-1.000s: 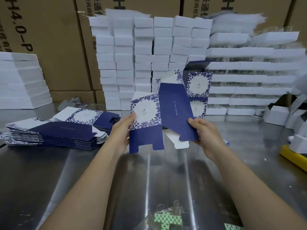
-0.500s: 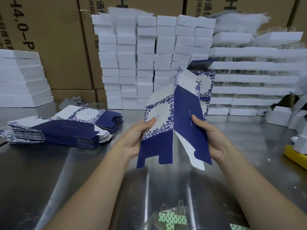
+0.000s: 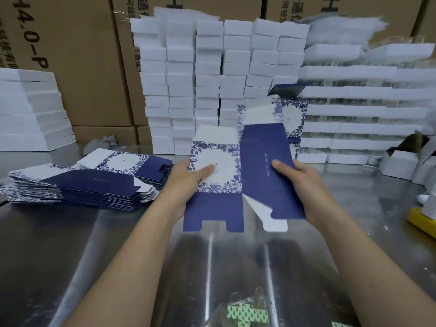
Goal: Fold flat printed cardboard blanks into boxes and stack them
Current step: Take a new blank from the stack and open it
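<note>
Both hands hold one blue-and-white printed blank (image 3: 259, 171) upright above the steel table (image 3: 70, 244), partly opened into a sleeve. My left hand (image 3: 188, 180) grips its floral front panel, thumb across the white middle. My right hand (image 3: 299, 185) grips the plain navy side panel, thumb on its face. Navy and white bottom flaps hang loose below. A pile of flat blanks (image 3: 77, 187) lies at the left. Behind the held blank stand folded floral boxes (image 3: 295, 116), stacked, mostly hidden.
White foam blocks (image 3: 212, 74) are stacked in columns at the back, with more white trays (image 3: 365, 119) to the right and at far left (image 3: 30, 109). Brown cartons (image 3: 77, 55) form the rear wall. A yellow object (image 3: 422, 220) sits at the right edge; patterned plastic (image 3: 245, 312) lies near me.
The blank has been opened from nearly flat into a sleeve and drawn slightly toward me; both thumbs have shifted further onto its panels.
</note>
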